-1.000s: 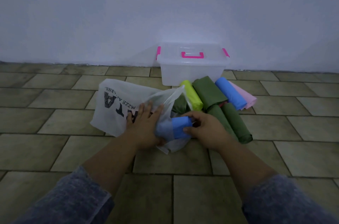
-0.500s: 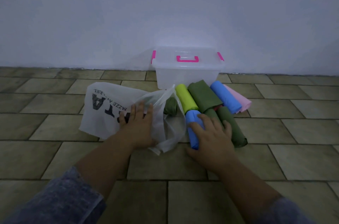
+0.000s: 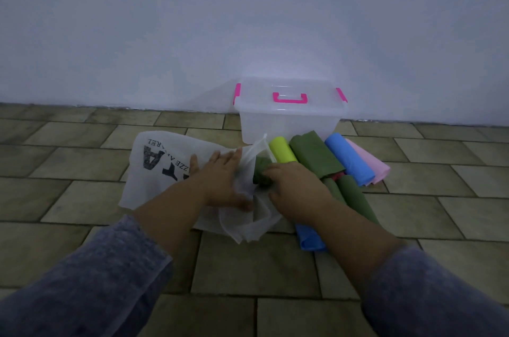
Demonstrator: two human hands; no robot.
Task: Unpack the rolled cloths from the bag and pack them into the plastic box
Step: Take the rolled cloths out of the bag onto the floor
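The right hand (image 3: 296,187) hides part of the dark green roll (image 3: 260,168) it holds. Its arm covers most of the near blue roll (image 3: 311,240).

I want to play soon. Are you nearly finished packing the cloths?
Not nearly. Done: several rolls lie on the floor. In hand: the right hand grips a dark green roll at the mouth of the bag; the left hand presses the bag. Left: the box has its lid on and looks empty, so all packing remains.

At least eight rolled cloths (image 3: 314,156), one bag (image 3: 154,171), one plastic box (image 3: 289,121)
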